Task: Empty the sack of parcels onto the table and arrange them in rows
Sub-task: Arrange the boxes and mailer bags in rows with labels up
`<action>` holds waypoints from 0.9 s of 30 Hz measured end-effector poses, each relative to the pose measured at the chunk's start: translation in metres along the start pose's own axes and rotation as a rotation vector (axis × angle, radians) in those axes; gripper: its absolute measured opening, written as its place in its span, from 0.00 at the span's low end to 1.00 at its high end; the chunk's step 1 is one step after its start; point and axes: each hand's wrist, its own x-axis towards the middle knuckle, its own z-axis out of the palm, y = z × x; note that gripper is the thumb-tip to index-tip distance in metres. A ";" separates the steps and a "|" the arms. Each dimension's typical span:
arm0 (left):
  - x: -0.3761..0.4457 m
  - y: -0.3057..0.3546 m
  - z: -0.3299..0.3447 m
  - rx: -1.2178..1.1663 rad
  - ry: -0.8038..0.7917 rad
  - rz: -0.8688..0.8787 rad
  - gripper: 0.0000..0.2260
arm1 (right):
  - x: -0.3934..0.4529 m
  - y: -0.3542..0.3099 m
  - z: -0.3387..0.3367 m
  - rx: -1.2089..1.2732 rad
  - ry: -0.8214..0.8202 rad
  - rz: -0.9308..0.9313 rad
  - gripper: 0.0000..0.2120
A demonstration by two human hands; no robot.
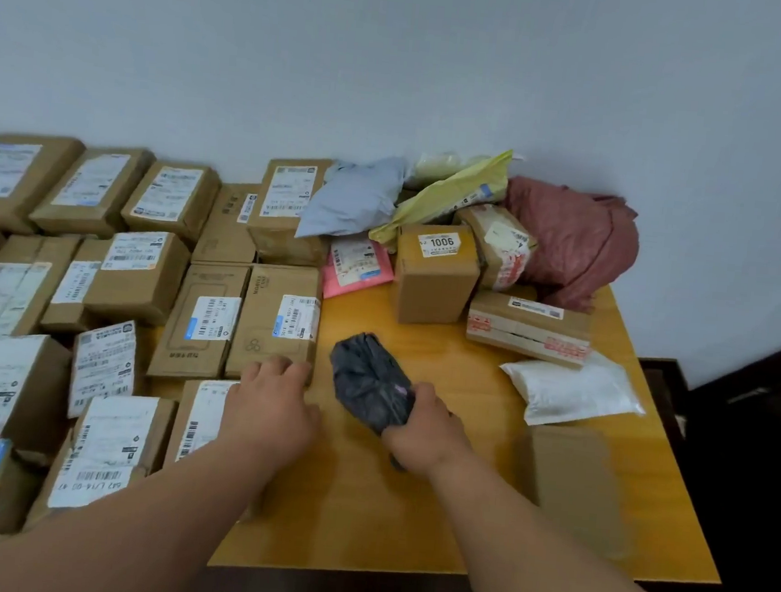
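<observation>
Several brown cardboard parcels (135,273) with white labels lie in rows over the left half of the yellow table (431,512). My right hand (428,433) grips the near end of a small black plastic parcel (365,374) lying on the table's middle. My left hand (270,403) rests with its fingers on the near edge of a flat brown box (278,319) at the rows' right end. The crumpled dark red sack (577,241) lies at the back right against the wall.
An unsorted heap stands at the back: a grey mailer (354,198), a yellow mailer (454,193), a pink mailer (358,264), a box marked 1006 (435,276), taped boxes (530,327). A white padded bag (574,389) and a flat brown envelope (573,481) lie at right. The table's front edge is near.
</observation>
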 end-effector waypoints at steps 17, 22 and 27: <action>0.024 0.139 -0.007 -1.027 -0.336 -0.235 0.34 | -0.001 0.042 -0.136 0.684 -0.178 0.210 0.10; 0.038 0.192 -0.007 -1.006 -0.268 -0.079 0.35 | -0.003 0.064 -0.182 0.574 0.064 0.184 0.09; 0.045 0.229 -0.005 -0.829 -0.163 0.024 0.29 | 0.000 0.089 -0.199 0.751 0.121 0.164 0.30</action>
